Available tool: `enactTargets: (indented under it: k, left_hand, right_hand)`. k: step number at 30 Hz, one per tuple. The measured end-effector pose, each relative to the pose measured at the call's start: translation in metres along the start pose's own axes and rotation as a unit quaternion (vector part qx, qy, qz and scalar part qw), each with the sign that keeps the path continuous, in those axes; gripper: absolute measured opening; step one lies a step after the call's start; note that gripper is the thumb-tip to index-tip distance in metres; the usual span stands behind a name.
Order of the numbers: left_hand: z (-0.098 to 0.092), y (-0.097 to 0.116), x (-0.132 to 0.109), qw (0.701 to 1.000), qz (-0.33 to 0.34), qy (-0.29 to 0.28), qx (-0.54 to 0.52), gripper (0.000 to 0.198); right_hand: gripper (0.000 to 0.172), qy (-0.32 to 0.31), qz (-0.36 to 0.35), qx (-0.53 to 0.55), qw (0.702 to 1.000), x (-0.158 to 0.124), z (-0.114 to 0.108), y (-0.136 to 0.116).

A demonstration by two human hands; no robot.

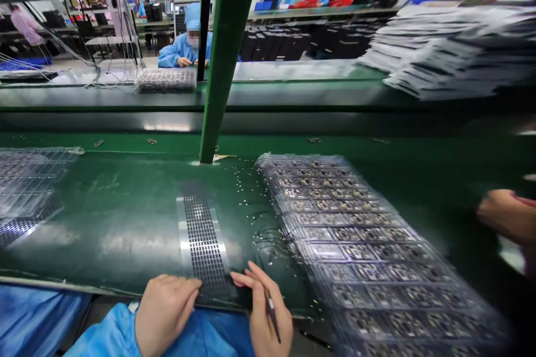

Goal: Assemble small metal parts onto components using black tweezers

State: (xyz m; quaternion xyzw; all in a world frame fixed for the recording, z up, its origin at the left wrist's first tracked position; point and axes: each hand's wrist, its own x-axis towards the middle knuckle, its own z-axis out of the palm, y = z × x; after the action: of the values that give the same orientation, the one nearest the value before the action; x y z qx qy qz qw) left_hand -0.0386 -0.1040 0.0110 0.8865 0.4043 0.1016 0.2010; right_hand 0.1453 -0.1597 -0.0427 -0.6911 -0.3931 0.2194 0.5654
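A clear strip with rows of small black rectangular stickers [203, 234] lies on the green bench in front of me. At its lower left corner is my left hand [167, 309], fingers curled and pressed together; whatever they pinch is hidden. My right hand [270, 309] is at the strip's lower right, holding dark slim tweezers [272, 315] along the palm, with the index finger and thumb reaching toward the strip. To the right stands a stack of clear plastic trays [360, 240], its compartments filled with small circuit boards.
A green post [228, 61] rises from the bench ahead. Other clear trays [29, 178] lie at the left. Tiny pale scraps [247, 201] are scattered beside the tray stack. Another person's hand [506, 215] is at the right edge. White sheets [452, 50] are piled behind.
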Motion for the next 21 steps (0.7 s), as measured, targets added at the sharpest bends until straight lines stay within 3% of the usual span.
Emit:
enactTargets:
  k: [5,11,14,16,18,20,21]
  left_hand:
    - [-0.018,-0.007,0.019,0.995,-0.023,-0.082,0.057,0.035]
    - [-0.043,-0.035,0.097,0.965,-0.078,-0.111,0.224,0.046]
    - [-0.048,-0.031,0.113,0.956,-0.082,-0.127,0.25,0.049]
    - [-0.05,-0.02,0.104,0.961,-0.027,-0.155,0.226,0.046]
    - [-0.053,-0.01,0.087,0.96,0.089,-0.222,0.144,0.039]
    - [-0.059,-0.007,0.075,0.932,0.189,-0.307,0.04,0.03]
    - [-0.063,-0.008,0.074,0.929,0.189,-0.317,0.021,0.028]
  right_hand:
    - [0.036,-0.03,-0.128,-0.097,0.987,-0.012,-0.008,0.012]
    - [0.044,-0.011,-0.235,-0.141,0.962,-0.007,-0.005,0.013]
    - [0.048,-0.033,-0.258,-0.144,0.955,-0.005,-0.007,0.011]
    - [0.051,-0.043,-0.271,-0.147,0.95,-0.003,-0.008,0.013]
    - [0.053,-0.04,-0.276,-0.151,0.948,-0.001,-0.009,0.017]
    - [0.052,-0.03,-0.276,-0.152,0.949,0.0,-0.008,0.02]
    - [0.051,-0.024,-0.273,-0.149,0.95,0.001,-0.007,0.021]
